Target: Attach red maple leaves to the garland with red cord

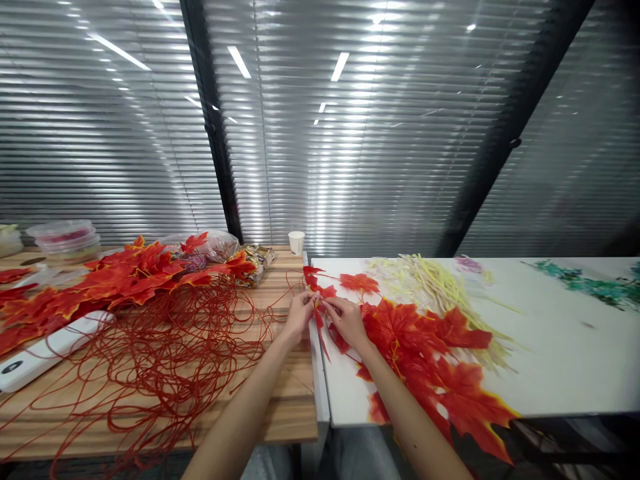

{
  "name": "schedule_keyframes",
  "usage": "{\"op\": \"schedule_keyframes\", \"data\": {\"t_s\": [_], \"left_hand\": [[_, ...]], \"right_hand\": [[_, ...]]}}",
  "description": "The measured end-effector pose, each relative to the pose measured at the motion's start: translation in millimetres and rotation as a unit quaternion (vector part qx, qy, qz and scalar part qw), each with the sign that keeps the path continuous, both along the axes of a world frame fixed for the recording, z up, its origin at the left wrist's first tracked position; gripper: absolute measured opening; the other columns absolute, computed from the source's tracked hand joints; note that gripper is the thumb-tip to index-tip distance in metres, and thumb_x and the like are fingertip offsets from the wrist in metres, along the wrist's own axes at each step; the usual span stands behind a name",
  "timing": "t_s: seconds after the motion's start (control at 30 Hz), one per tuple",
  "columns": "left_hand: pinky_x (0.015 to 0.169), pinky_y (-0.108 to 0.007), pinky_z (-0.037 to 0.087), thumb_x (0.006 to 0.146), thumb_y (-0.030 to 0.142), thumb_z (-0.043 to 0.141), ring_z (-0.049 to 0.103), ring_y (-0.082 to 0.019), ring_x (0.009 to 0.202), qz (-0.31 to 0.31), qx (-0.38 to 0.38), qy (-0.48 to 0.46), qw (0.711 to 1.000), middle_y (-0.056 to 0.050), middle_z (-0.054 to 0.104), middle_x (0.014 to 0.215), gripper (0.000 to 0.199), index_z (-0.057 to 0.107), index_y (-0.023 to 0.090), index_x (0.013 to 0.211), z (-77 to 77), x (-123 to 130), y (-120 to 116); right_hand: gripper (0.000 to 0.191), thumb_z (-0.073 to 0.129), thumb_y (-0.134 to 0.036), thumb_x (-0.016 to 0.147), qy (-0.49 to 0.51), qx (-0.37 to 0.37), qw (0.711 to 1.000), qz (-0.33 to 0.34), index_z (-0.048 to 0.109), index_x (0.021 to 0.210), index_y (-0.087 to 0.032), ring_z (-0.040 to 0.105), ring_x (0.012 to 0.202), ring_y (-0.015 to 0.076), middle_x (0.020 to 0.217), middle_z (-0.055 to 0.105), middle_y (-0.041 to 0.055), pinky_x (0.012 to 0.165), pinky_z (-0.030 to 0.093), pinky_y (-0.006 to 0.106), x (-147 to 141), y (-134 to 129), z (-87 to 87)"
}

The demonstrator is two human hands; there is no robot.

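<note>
My left hand (pixel 300 315) and my right hand (pixel 346 323) meet above the seam between two tables, fingertips pinched close together. Between them is a red artificial maple leaf (pixel 320 320), seen nearly edge-on, its tip hanging down. Thin red cord (pixel 283 293) runs near the fingertips from a big loose tangle on the left; whether the fingers also grip the cord is too small to tell. More red leaves (pixel 359 283) lie just beyond the hands. Under and beside my right forearm spreads a heap of red maple leaves with yellow edges (pixel 400 327).
On the wooden table (pixel 287 400) lie a second leaf pile (pixel 135 273), a white elongated device (pixel 55 350), plastic tubs (pixel 65 240), gold packets (pixel 257 260) and a paper cup (pixel 297 243). The white table (pixel 560 360) holds pale yellow strips (pixel 440 287) and green pieces (pixel 595 287).
</note>
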State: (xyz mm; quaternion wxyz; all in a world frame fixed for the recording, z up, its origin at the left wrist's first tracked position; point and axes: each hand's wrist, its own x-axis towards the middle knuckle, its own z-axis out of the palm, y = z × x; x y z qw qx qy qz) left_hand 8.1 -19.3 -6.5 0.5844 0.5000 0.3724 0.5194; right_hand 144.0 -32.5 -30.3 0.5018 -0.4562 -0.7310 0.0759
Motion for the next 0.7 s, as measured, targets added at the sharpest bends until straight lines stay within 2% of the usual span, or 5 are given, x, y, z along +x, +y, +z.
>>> {"op": "schedule_keyframes", "data": {"t_s": [0.33,0.7], "left_hand": [[0.052,-0.022,0.038,0.066,0.045,0.067,0.049,-0.011,0.056,0.003,0.009,0.005,1.0,-0.004,0.06,0.067,0.032,0.062,0.013,0.068,0.3,-0.3,-0.1],[0.05,-0.022,0.035,0.064,0.046,0.068,0.045,-0.009,0.05,0.003,0.017,0.001,1.0,0.0,0.055,0.056,0.034,0.06,0.013,0.063,1.9,0.0,-0.7]], "right_hand": [[0.023,0.048,-0.031,0.087,0.001,-0.001,1.0,-0.001,0.069,0.087,-0.02,0.062,0.068,0.0182,0.079,0.07,0.0049,0.064,0.047,0.029,-0.3,-0.8,1.5],[0.022,0.048,-0.029,0.088,-0.014,0.004,1.0,-0.002,0.068,0.086,-0.019,0.062,0.068,0.0176,0.077,0.069,0.0046,0.063,0.045,0.027,-0.3,0.4,-0.7]]}}
